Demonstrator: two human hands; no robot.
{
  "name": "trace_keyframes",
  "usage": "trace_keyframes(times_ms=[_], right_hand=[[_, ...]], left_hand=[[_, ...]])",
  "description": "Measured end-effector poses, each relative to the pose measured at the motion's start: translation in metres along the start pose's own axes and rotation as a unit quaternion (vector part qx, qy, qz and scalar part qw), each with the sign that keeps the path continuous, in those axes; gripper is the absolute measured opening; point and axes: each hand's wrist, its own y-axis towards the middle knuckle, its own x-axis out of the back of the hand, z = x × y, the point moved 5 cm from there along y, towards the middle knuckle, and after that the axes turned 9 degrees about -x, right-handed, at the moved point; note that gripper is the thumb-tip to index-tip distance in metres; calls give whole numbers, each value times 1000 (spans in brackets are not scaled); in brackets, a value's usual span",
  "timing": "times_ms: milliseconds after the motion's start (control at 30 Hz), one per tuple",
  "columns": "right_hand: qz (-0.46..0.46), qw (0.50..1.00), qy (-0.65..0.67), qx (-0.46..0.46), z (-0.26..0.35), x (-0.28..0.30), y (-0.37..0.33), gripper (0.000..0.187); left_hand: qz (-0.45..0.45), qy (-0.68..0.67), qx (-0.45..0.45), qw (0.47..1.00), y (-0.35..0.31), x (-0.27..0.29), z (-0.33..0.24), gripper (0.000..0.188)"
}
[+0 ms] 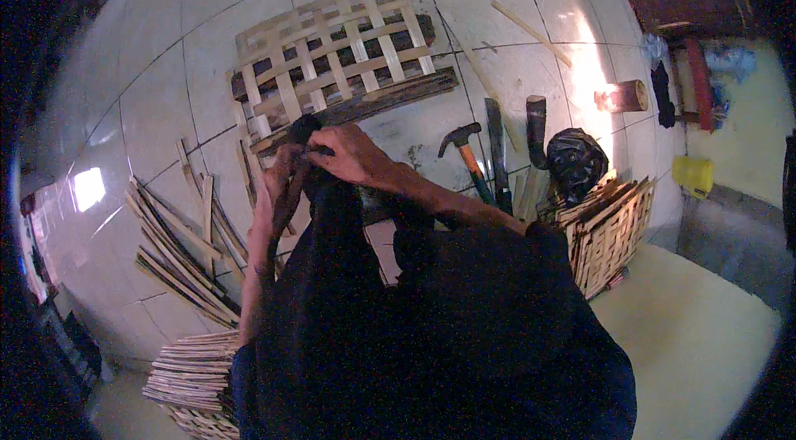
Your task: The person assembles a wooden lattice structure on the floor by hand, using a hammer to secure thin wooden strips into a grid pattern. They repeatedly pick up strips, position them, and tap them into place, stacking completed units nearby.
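Observation:
My left hand [284, 170] and my right hand [344, 154] meet above my dark-clothed knee, with their fingers bent and pressed together. Whatever lies between the fingertips is too small or hidden to make out. Right behind them sits a small black bunched thing [306, 126], maybe cloth. Just beyond the hands, a loosely woven panel of pale flat bamboo strips [332, 67] lies on the tiled floor. Dark wooden slats [390, 102] run along its near edge, and dark pieces show through its gaps.
Loose bamboo strips [186, 245] spread at left, above a stack of woven panels [195, 365]. At right lie a hammer [470, 160], a long dark blade [497, 150], a black curved piece [536, 131], a black plastic bag [578, 165], more stacked panels [612, 233] and a bamboo section [623, 97].

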Motion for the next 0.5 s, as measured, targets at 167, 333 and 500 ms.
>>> trace_keyframes(times_ms=[167,333,500], right_hand=[[-110,986,29,-118,-61,66,-80,34],[-162,925,-83,-335,-132,99,-213,45],[-170,922,-202,-282,-129,88,-207,44]], left_hand=[[-84,-44,66,993,-28,12,10,16],[-205,-81,79,972,-49,14,64,14],[-279,-120,171,937,-67,23,80,22]])
